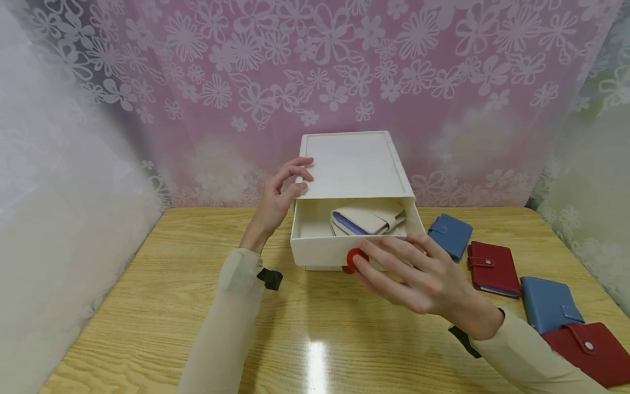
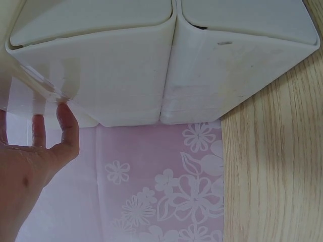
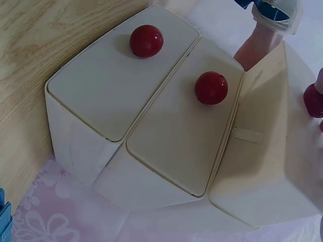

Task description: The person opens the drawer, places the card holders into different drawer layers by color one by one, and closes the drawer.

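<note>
A white drawer unit point(image 1: 354, 164) stands on the table with its top drawer point(image 1: 320, 251) pulled out. Inside that drawer lies a cream strap-closed wallet point(image 1: 366, 216) with a blue inner edge. My right hand point(image 1: 418, 273) pinches the top drawer's red round knob point(image 1: 355, 258) between thumb and fingers. My left hand point(image 1: 278, 194) rests on the unit's upper left edge, fingertips on the top. In the left wrist view its fingers point(image 2: 68, 126) touch the white side. Two lower drawers, each with a red knob point(image 3: 211, 87), are closed in the right wrist view.
To the right of the unit, a blue wallet point(image 1: 450, 235), a red wallet point(image 1: 494, 268), another blue wallet point(image 1: 551, 303) and another red wallet point(image 1: 593, 353) lie on the wooden table point(image 1: 147, 306). A pink flowered curtain point(image 1: 275, 98) hangs behind.
</note>
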A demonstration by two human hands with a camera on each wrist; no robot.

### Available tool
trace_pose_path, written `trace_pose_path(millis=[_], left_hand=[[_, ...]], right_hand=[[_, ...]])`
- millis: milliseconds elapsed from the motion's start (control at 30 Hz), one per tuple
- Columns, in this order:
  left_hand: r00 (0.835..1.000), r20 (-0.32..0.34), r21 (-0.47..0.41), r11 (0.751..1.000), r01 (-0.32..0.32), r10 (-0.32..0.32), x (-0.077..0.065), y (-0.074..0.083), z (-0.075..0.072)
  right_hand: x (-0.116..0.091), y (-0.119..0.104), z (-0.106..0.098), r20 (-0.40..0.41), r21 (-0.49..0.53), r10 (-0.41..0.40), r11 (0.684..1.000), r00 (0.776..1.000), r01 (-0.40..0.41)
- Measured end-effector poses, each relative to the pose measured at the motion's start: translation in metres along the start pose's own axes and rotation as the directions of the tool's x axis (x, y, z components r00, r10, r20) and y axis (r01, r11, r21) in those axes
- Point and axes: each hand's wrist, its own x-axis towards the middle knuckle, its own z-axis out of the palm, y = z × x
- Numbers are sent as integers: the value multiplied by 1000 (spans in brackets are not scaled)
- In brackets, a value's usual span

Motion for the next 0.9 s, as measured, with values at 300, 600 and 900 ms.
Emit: trace_pose_path(millis=[300,600,900], left_hand=[[1000,4,-4,1000,-10,10,-3,2,-1],[1000,2,0,1000,-27,27,-3,2,-2],[1000,10,2,1000,-10,10,-5,4,-3]], right_hand=[[2,-4,-2,58,21,20,1000,998,-21],[5,-6,-1,40,21,41,999,998,-42],[9,-9,2,-1,21,61,998,998,-61]])
